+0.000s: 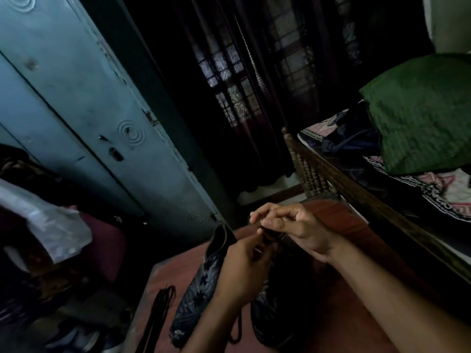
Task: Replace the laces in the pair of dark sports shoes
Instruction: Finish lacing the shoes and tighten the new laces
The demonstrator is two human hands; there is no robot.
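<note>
Reddish table: hands apparently pinch lace.

A reddish-brown wooden table is seen. 2 dark sports shoes are laid on it side by side, toes toward the near edge. A bundle of dark laces is laid left of them, near the table's left edge.
</note>
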